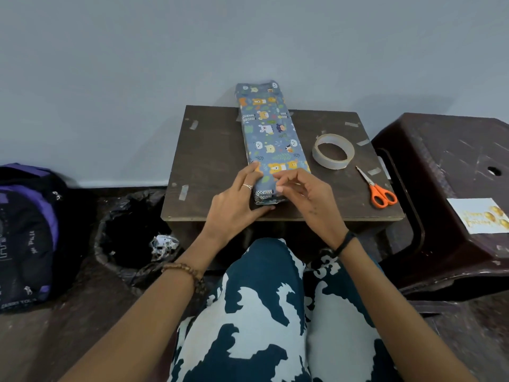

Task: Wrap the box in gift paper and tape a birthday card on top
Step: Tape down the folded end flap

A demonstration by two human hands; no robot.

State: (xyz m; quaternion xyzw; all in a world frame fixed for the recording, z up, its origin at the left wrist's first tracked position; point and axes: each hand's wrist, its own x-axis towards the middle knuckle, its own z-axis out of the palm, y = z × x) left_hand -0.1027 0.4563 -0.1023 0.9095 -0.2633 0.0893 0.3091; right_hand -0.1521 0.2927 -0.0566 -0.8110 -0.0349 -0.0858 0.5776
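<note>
- The wrapped box (271, 139) lay lengthwise mid-frame on the worktop (209, 161); long, stiff, probably light
- Left hand (237, 205) gripped its near end; right hand (308, 194) pinched the paper there, the sensible hold

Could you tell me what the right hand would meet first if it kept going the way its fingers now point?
The right hand points its fingers left and slightly down, at the near end of the wrapped box. It would probably meet the paper there first, then the left hand holding that end. Whether the fingers already touch the paper is unclear.
</note>
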